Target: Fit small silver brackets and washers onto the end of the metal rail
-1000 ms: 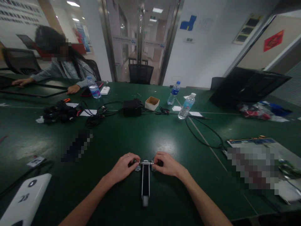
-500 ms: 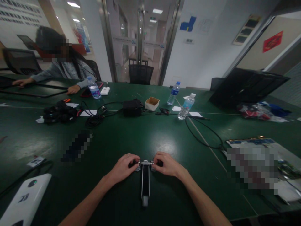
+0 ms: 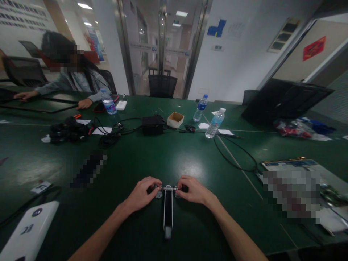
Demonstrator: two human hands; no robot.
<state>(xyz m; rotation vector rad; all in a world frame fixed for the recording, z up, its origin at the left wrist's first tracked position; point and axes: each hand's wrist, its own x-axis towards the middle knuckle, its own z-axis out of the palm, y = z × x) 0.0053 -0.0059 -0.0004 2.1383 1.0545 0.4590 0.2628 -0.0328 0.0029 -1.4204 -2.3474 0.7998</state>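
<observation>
On the green table in front of me lies a T-shaped metal bracket (image 3: 168, 210): a long dark bar with bright edges, a grey block at its near end, and a thin crossbar at its far end. Thumb and fingers of my left hand (image 3: 145, 193) pinch the crossbar's left end. At its right end my right hand (image 3: 194, 190) grips in the same way, fingers curled. Small metal tabs show below the fingertips on either side. The fingers hide the very ends of the crossbar.
Beyond lie a black adapter box (image 3: 152, 125), a small carton (image 3: 175, 119) and two water bottles (image 3: 214, 124). A white numbered device (image 3: 29, 230) is at left, a flat panel with circuit boards (image 3: 293, 165) at right. Across the table a person (image 3: 73, 72) handles a black frame.
</observation>
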